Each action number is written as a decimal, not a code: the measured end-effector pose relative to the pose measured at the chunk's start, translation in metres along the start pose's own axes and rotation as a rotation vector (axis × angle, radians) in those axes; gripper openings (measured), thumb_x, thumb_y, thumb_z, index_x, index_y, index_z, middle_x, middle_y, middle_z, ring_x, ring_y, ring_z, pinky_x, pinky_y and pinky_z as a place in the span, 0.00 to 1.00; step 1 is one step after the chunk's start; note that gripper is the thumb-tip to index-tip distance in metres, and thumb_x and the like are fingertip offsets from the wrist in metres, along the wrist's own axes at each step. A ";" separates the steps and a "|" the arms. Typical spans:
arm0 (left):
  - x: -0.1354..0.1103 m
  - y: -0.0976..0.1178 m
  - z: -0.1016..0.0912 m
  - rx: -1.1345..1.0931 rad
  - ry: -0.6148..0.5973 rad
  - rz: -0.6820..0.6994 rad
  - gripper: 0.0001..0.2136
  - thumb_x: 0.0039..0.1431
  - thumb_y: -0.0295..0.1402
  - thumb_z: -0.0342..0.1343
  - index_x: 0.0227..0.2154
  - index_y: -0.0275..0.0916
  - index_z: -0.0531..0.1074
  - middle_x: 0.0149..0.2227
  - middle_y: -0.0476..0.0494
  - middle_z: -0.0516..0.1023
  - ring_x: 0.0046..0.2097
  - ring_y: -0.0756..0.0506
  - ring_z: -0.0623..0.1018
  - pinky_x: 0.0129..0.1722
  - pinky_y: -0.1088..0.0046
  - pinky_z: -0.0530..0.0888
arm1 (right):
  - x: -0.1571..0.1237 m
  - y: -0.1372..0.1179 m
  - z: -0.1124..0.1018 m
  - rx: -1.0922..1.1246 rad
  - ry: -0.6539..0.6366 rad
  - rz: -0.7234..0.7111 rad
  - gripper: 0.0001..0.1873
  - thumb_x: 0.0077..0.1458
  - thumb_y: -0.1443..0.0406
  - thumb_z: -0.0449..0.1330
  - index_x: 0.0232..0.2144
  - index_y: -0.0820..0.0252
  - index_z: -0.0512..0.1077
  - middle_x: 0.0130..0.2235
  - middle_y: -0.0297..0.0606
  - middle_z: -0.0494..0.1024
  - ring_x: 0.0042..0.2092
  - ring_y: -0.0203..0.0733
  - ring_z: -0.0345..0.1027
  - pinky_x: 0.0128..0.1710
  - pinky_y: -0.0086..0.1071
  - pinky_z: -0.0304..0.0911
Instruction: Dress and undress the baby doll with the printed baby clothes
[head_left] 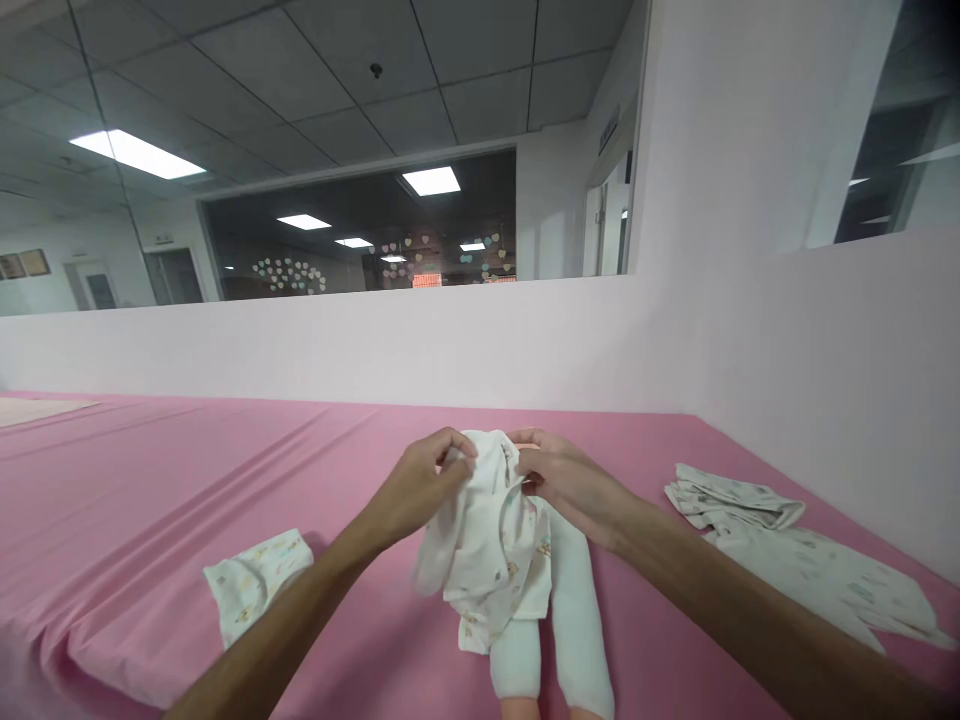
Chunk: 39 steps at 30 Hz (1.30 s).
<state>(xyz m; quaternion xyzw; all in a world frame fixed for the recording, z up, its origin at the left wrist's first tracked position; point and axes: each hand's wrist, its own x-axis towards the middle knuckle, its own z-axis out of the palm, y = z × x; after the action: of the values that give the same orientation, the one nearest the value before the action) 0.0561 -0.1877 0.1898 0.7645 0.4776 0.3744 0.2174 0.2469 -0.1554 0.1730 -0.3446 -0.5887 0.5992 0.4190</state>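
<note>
A doll in white leggings (579, 605) lies on the pink sheet (360, 610), its legs toward me. Over its upper body is a bunched white baby shirt (484, 545) with small coloured prints. My left hand (427, 480) pinches the shirt's upper left edge between thumb and fingers. On the other side my right hand (566, 480) is closed at the upper right edge, fingertips gripping the cloth beside a bit of skin-toned doll. The doll's head and most of its torso are hidden by the shirt and my hands.
A small printed white cloth (259, 578) lies left of my left forearm. Folded printed baby clothes (810, 560) lie to the right, near the white wall (832, 400). A low white wall (337, 345) with a mirror above runs along the back.
</note>
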 end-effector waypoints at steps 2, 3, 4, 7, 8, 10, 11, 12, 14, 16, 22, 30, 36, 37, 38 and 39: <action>0.000 -0.012 -0.009 0.072 0.121 -0.066 0.09 0.60 0.37 0.47 0.36 0.41 0.69 0.30 0.51 0.70 0.32 0.49 0.68 0.32 0.74 0.65 | -0.004 -0.004 -0.007 -0.029 0.057 -0.029 0.17 0.46 0.67 0.58 0.42 0.57 0.68 0.35 0.37 0.74 0.36 0.39 0.68 0.37 0.34 0.64; 0.000 -0.019 -0.016 0.124 0.195 -0.104 0.09 0.60 0.36 0.46 0.39 0.42 0.69 0.32 0.51 0.71 0.33 0.48 0.69 0.32 0.73 0.65 | -0.006 -0.007 -0.013 -0.045 0.094 -0.039 0.17 0.46 0.67 0.58 0.42 0.57 0.68 0.36 0.37 0.74 0.36 0.39 0.68 0.37 0.34 0.64; 0.000 -0.027 -0.023 0.174 0.266 -0.144 0.11 0.59 0.35 0.46 0.42 0.43 0.69 0.34 0.50 0.72 0.34 0.47 0.70 0.33 0.72 0.66 | -0.007 -0.010 -0.019 -0.057 0.127 -0.043 0.16 0.46 0.67 0.57 0.41 0.58 0.69 0.35 0.37 0.74 0.36 0.39 0.67 0.38 0.34 0.64; 0.002 -0.045 -0.039 0.288 0.343 -0.235 0.20 0.58 0.34 0.47 0.54 0.43 0.62 0.40 0.45 0.72 0.40 0.44 0.72 0.38 0.68 0.68 | -0.007 -0.023 -0.034 -0.059 0.189 -0.041 0.14 0.44 0.69 0.56 0.37 0.59 0.71 0.31 0.36 0.72 0.34 0.38 0.66 0.39 0.34 0.64; 0.002 -0.047 -0.040 0.289 0.310 -0.242 0.23 0.57 0.35 0.49 0.57 0.43 0.59 0.45 0.43 0.72 0.44 0.43 0.72 0.41 0.67 0.69 | -0.006 -0.028 -0.037 -0.059 0.190 -0.051 0.14 0.43 0.70 0.55 0.36 0.60 0.72 0.30 0.35 0.71 0.33 0.38 0.65 0.39 0.34 0.64; 0.002 -0.043 -0.036 0.213 0.164 -0.210 0.29 0.57 0.39 0.53 0.61 0.46 0.54 0.55 0.40 0.66 0.52 0.41 0.69 0.48 0.65 0.68 | -0.006 -0.036 -0.034 -0.082 0.151 -0.083 0.15 0.43 0.70 0.55 0.36 0.60 0.72 0.30 0.36 0.71 0.33 0.37 0.65 0.40 0.34 0.63; 0.002 -0.037 -0.030 0.145 0.072 -0.177 0.31 0.56 0.42 0.54 0.62 0.48 0.53 0.58 0.41 0.63 0.56 0.41 0.67 0.50 0.65 0.67 | -0.007 -0.040 -0.030 -0.110 0.115 -0.102 0.15 0.43 0.70 0.55 0.36 0.60 0.73 0.30 0.36 0.72 0.33 0.37 0.65 0.39 0.34 0.63; 0.002 -0.030 -0.023 0.070 -0.025 -0.136 0.32 0.56 0.44 0.55 0.62 0.50 0.53 0.59 0.42 0.62 0.57 0.41 0.66 0.51 0.65 0.67 | -0.009 -0.043 -0.024 -0.149 0.072 -0.123 0.15 0.44 0.69 0.55 0.37 0.60 0.73 0.30 0.36 0.72 0.33 0.38 0.65 0.38 0.34 0.63; 0.002 -0.014 -0.010 -0.032 -0.174 -0.033 0.28 0.56 0.45 0.56 0.59 0.50 0.58 0.54 0.44 0.68 0.54 0.42 0.69 0.49 0.67 0.68 | -0.015 -0.050 -0.011 -0.238 -0.003 -0.167 0.14 0.47 0.68 0.54 0.38 0.58 0.73 0.31 0.35 0.72 0.33 0.38 0.65 0.36 0.34 0.62; 0.002 -0.002 -0.001 -0.039 -0.223 0.055 0.16 0.58 0.44 0.54 0.46 0.44 0.69 0.42 0.46 0.73 0.44 0.45 0.72 0.43 0.69 0.68 | -0.022 -0.055 -0.002 -0.313 -0.054 -0.201 0.14 0.48 0.67 0.54 0.38 0.57 0.73 0.31 0.34 0.72 0.32 0.36 0.64 0.35 0.32 0.61; -0.006 0.010 -0.011 -0.180 -0.143 0.108 0.11 0.57 0.40 0.55 0.26 0.39 0.63 0.37 0.49 0.68 0.40 0.48 0.69 0.39 0.72 0.66 | -0.034 -0.064 -0.006 -0.352 -0.063 -0.210 0.14 0.46 0.68 0.52 0.36 0.57 0.74 0.32 0.34 0.72 0.31 0.35 0.62 0.33 0.31 0.58; -0.027 0.020 0.005 -0.545 -0.326 0.038 0.13 0.60 0.38 0.55 0.45 0.45 0.61 0.32 0.52 0.68 0.34 0.51 0.68 0.38 0.73 0.66 | -0.048 -0.074 0.014 -0.468 -0.183 -0.336 0.14 0.46 0.71 0.49 0.32 0.57 0.73 0.33 0.33 0.71 0.33 0.35 0.63 0.33 0.29 0.58; -0.039 0.017 0.005 -0.249 0.089 -0.003 0.13 0.61 0.46 0.51 0.33 0.40 0.65 0.28 0.53 0.66 0.29 0.52 0.66 0.28 0.76 0.62 | -0.053 -0.070 0.020 -0.673 -0.014 -0.324 0.12 0.52 0.66 0.48 0.33 0.56 0.71 0.26 0.32 0.67 0.24 0.32 0.55 0.23 0.27 0.50; -0.040 0.017 0.000 -0.205 0.161 -0.018 0.13 0.60 0.46 0.52 0.33 0.40 0.65 0.27 0.53 0.66 0.28 0.52 0.65 0.28 0.77 0.62 | -0.054 -0.069 0.020 -0.712 0.027 -0.322 0.12 0.53 0.66 0.48 0.33 0.56 0.71 0.25 0.31 0.66 0.23 0.32 0.54 0.22 0.27 0.48; -0.042 0.018 -0.005 -0.166 0.209 -0.024 0.13 0.59 0.46 0.53 0.32 0.40 0.65 0.27 0.53 0.66 0.28 0.52 0.65 0.27 0.77 0.62 | -0.054 -0.067 0.021 -0.755 0.058 -0.331 0.12 0.53 0.66 0.47 0.32 0.56 0.70 0.25 0.31 0.66 0.23 0.33 0.54 0.21 0.28 0.48; -0.043 0.019 -0.012 -0.134 0.235 -0.022 0.13 0.59 0.46 0.53 0.32 0.40 0.65 0.27 0.53 0.66 0.28 0.52 0.65 0.27 0.77 0.62 | -0.054 -0.065 0.021 -0.802 0.079 -0.349 0.12 0.54 0.67 0.46 0.31 0.55 0.69 0.25 0.31 0.66 0.23 0.33 0.55 0.21 0.28 0.48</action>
<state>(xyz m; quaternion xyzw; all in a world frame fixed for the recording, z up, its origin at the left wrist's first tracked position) 0.0462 -0.2354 0.1945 0.6937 0.4823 0.4900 0.2146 0.2564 -0.2163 0.2350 -0.3980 -0.8078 0.2297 0.3691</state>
